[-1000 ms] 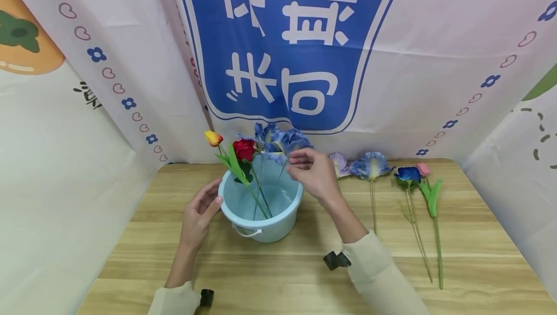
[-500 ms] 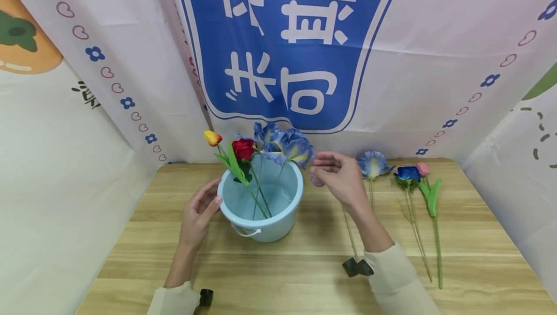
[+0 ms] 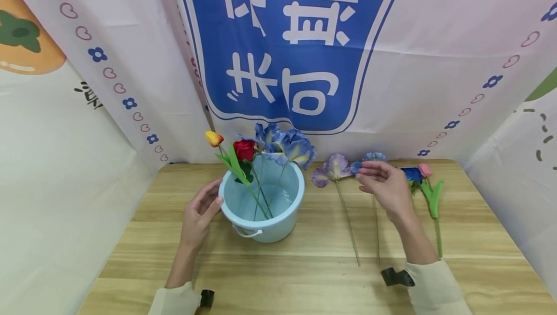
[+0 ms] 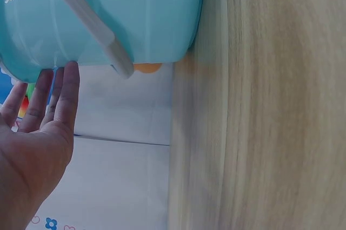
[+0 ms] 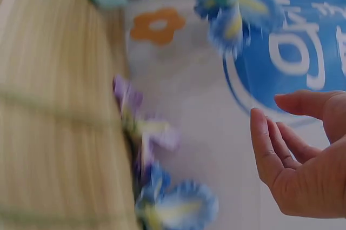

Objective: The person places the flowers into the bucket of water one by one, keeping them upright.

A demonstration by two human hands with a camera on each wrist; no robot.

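My left hand [image 3: 201, 213] rests against the left side of a light blue bucket [image 3: 278, 225]. In the left wrist view its straight fingers [image 4: 67, 97] touch the bucket wall. A yellow-orange tulip [image 3: 213, 138], a red rose [image 3: 244, 150] and blue irises [image 3: 289, 146] stand in the bucket, leaning to the back. My right hand [image 3: 387, 187] holds nothing, its fingers loosely bent above the blue iris [image 3: 373, 157] on the table, partly covering it. In the right wrist view a gap shows between thumb and fingers. A purple iris [image 3: 336, 167] lies just left of that hand.
A blue rose [image 3: 412, 174] and a pink tulip [image 3: 424, 170] with green leaves lie on the wooden table [image 3: 278, 281], right of my right hand. A white cloth backdrop [image 3: 404, 87] with a blue printed panel hangs behind the table.
My right hand has moved right from the irises at the bucket, past the purple iris, to the blue iris on the table. My left hand stays at the bucket.
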